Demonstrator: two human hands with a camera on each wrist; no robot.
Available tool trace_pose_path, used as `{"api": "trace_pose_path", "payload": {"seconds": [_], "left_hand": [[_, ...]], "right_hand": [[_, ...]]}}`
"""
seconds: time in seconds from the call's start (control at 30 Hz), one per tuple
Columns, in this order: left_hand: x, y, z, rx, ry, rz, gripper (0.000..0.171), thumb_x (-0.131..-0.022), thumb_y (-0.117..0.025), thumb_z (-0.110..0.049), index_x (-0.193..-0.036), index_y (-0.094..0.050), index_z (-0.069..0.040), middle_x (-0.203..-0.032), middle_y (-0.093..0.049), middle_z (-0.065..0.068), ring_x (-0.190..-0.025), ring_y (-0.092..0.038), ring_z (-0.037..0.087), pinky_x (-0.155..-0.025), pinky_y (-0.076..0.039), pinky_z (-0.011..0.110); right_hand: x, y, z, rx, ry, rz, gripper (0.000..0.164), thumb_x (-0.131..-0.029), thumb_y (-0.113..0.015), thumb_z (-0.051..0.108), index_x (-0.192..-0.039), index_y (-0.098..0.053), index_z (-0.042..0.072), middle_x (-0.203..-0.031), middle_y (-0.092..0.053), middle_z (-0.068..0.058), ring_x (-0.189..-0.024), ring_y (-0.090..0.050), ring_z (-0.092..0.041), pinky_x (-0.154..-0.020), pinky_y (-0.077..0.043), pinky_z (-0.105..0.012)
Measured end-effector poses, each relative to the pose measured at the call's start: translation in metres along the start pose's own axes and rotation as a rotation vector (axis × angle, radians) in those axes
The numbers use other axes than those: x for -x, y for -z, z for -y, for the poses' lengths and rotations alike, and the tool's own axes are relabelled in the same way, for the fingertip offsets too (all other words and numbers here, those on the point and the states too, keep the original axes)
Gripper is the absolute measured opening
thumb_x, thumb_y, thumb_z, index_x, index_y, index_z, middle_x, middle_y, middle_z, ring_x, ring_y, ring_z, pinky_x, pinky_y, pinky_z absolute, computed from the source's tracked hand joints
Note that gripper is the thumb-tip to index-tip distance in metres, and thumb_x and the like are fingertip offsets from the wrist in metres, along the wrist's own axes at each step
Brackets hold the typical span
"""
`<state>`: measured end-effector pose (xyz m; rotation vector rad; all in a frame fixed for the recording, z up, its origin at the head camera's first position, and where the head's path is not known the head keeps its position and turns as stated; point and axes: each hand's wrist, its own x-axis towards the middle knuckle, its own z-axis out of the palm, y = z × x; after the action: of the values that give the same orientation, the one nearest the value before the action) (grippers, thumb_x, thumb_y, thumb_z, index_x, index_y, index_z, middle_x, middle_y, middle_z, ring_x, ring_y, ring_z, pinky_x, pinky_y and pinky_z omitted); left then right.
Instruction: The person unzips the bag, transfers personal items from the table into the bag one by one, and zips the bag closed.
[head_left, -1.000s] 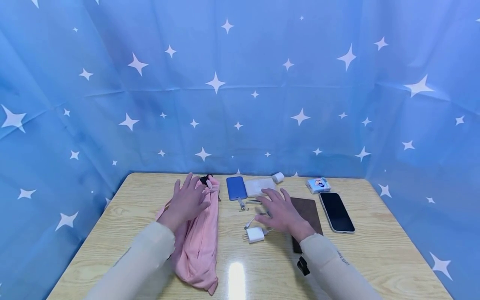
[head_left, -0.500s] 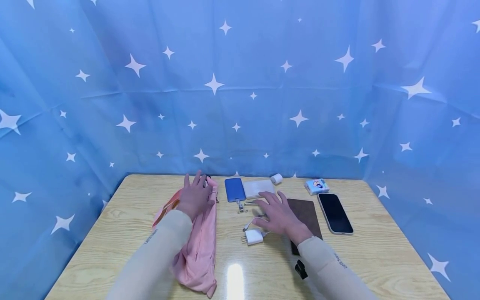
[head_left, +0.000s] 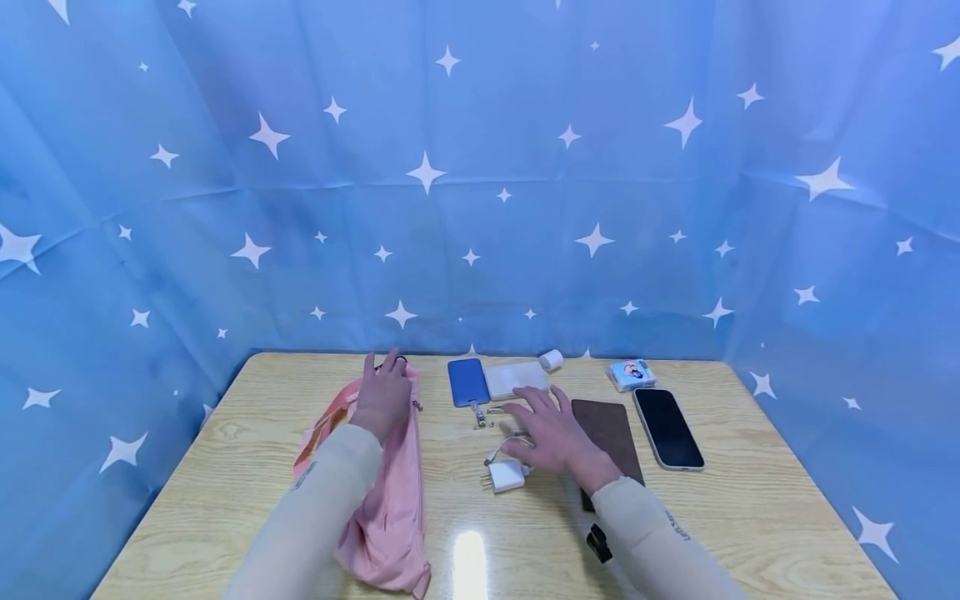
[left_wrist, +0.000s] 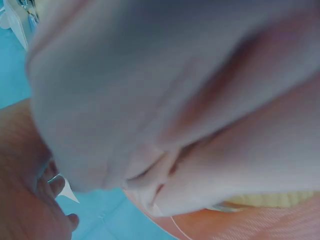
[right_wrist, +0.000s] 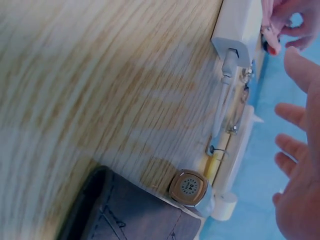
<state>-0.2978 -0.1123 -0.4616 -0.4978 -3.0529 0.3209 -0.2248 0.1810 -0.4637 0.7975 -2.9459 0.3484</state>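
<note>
A pink fabric bag (head_left: 390, 517) lies lengthwise on the left of the table. My left hand (head_left: 382, 400) grips its far end, fingers bent over the fabric. Blurred folds of the bag (left_wrist: 165, 100) fill most of the left wrist view. Relaxed and spread, my right hand (head_left: 551, 433) hovers over a white charger plug (head_left: 506, 476) and its white cable (right_wrist: 220, 107), holding nothing. Below that hand in the right wrist view are a square brown-gold cap marked 04 (right_wrist: 189, 187) and a dark brown leather cover (right_wrist: 145, 210).
Along the back are a blue card holder (head_left: 468, 383) with a metal clip, a whitish flat case (head_left: 517, 379) and a small white cylinder (head_left: 551, 360). To the right lie a tissue pack (head_left: 632, 375) and a phone (head_left: 669, 429). A starry blue curtain (head_left: 480, 208) surrounds the table.
My left hand has come down onto the bag's far end and taken hold there, and that end has shifted slightly left. My right hand has stayed nearly in place.
</note>
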Motion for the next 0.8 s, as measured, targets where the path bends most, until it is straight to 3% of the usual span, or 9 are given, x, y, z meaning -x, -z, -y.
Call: {"api": "trace_pose_path", "payload": {"seconds": [0.27, 0.5, 0.63, 0.8], "left_hand": [[0.007, 0.003, 0.007, 0.06, 0.03, -0.131, 0.015, -0.089, -0.062, -0.012, -0.093, -0.076, -0.012, -0.125, -0.06, 0.006, -0.139, -0.033, 0.028, -0.117, -0.016, 0.06], [0.015, 0.025, 0.01, 0.249, 0.07, -0.192, 0.019, -0.09, -0.064, -0.026, -0.084, -0.074, -0.011, -0.131, -0.056, 0.007, -0.142, -0.031, 0.028, -0.116, -0.017, 0.061], [0.017, 0.038, 0.008, 0.376, 0.075, -0.248, 0.021, -0.09, -0.062, -0.024, -0.076, -0.074, -0.013, -0.13, -0.057, 0.006, -0.14, -0.032, 0.028, -0.116, -0.015, 0.061], [0.018, 0.051, 0.001, 0.428, 0.071, -0.291, 0.02, -0.088, -0.064, -0.026, -0.076, -0.075, -0.015, -0.13, -0.056, 0.003, -0.141, -0.03, 0.028, -0.116, -0.014, 0.058]], "right_hand": [[0.0, -0.004, 0.001, -0.007, 0.001, -0.013, 0.056, -0.09, -0.063, 0.049, -0.137, -0.054, 0.018, -0.15, -0.042, -0.012, -0.142, -0.034, -0.032, -0.117, -0.01, -0.063], [-0.007, 0.0, 0.009, 0.005, -0.015, -0.005, 0.057, -0.09, -0.064, 0.047, -0.139, -0.052, 0.02, -0.153, -0.039, -0.009, -0.144, -0.032, -0.029, -0.118, -0.01, -0.061], [-0.014, 0.005, 0.017, 0.019, -0.005, -0.013, 0.054, -0.092, -0.063, 0.044, -0.139, -0.052, 0.02, -0.153, -0.039, -0.009, -0.144, -0.032, -0.029, -0.118, -0.013, -0.061], [-0.026, 0.008, 0.028, 0.056, 0.002, -0.034, 0.052, -0.092, -0.062, 0.045, -0.138, -0.052, 0.021, -0.153, -0.039, -0.008, -0.144, -0.032, -0.027, -0.118, -0.011, -0.061]]}}
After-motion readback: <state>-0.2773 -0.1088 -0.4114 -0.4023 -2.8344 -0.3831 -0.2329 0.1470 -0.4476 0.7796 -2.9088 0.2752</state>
